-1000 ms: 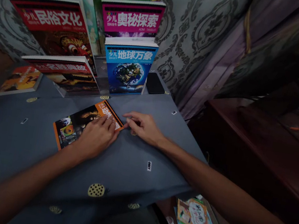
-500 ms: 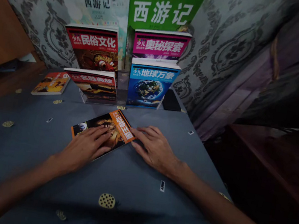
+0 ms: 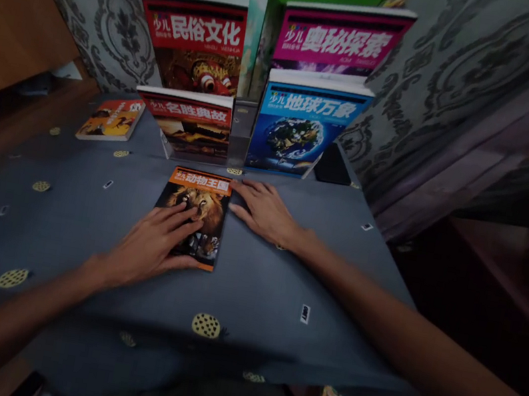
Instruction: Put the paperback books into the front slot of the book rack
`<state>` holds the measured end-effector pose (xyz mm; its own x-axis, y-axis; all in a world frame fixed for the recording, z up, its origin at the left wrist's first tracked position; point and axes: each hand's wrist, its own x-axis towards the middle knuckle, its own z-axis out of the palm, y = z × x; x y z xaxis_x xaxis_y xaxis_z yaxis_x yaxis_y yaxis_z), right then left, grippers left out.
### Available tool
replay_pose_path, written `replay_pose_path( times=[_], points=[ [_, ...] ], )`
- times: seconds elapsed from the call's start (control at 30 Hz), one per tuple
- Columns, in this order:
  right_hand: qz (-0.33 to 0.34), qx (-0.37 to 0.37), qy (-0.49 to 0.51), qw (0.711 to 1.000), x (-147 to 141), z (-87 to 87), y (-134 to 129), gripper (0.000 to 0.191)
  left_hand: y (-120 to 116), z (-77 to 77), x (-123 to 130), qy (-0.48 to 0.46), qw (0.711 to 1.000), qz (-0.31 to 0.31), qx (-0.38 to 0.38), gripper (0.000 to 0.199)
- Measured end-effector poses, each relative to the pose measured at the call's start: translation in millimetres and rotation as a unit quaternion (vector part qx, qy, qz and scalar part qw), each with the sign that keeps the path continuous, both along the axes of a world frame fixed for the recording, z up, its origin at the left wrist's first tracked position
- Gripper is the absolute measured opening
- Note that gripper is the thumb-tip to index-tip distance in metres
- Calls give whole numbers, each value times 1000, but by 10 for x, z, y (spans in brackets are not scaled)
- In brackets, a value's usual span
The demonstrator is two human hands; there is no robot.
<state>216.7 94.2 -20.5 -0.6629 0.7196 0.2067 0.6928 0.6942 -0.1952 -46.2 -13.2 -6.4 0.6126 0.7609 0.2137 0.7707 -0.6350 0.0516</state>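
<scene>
A thin paperback book (image 3: 193, 216) lies flat on the counter (image 3: 246, 310) directly in front of me, its long side pointing away. Its glossy cover shows a lion's face under an orange band with the title 动物王国. My left hand (image 3: 149, 246) rests palm down on the book's lower left, open, with the fingers spread across the lion and the thumb low on the cover. It presses without gripping. My right hand (image 3: 265, 211) lies open and flat on the cloth, with its fingertips just beside the book's right edge; I cannot tell whether they touch it.

The counter is covered in dark grey fabric, printed with small yellow dotted ovals. Just beyond the book, glossy rectangular books stand upright in rows: blue 地球万象 (image 3: 302, 123) on the right, red 名胜典故 (image 3: 188, 124) on the left, and taller ones behind. A smaller orange book (image 3: 110, 119) lies flat further left. A dark flat slab (image 3: 332, 163) sits right of the blue book. Patterned grey wallpaper (image 3: 122, 19) rises behind.
</scene>
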Motion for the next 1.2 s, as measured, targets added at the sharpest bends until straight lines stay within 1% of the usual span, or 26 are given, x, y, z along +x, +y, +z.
replay_pose_path(
  times=[0.07,0.13,0.27,0.33,0.47,0.6,0.73,0.83,0.97,1.13,1.2],
  points=[
    [9,-6,8,1000,-19,-21,44,56,-22,8,-12,4,1000,-21,-1,72],
    [13,-13,15,1000,-22,-42,61,56,-43,19,-3,12,999,-39,-2,71],
    [11,-24,19,999,-17,-62,33,55,-74,39,51,27,999,-47,5,55],
    [13,-31,22,999,-18,-61,-16,54,-85,39,76,26,998,-51,22,50],
    [27,-38,38,998,-5,-58,-200,50,-105,30,104,25,995,-65,65,45],
    [48,-51,54,996,44,-60,-477,47,-126,26,124,40,992,-77,96,44],
    [80,-69,86,991,112,-54,-751,45,-140,11,131,49,991,-75,98,43],
    [104,-78,122,984,149,-36,-894,45,-144,-8,123,45,993,-69,89,41],
    [132,-100,152,975,165,7,-990,44,-148,-27,112,42,992,-71,92,41],
    [146,-112,175,967,156,60,-1015,42,-155,-35,110,47,992,-72,94,44],
    [151,-114,182,965,151,75,-1020,42,-156,-40,106,44,993,-68,83,43]
  ],
)
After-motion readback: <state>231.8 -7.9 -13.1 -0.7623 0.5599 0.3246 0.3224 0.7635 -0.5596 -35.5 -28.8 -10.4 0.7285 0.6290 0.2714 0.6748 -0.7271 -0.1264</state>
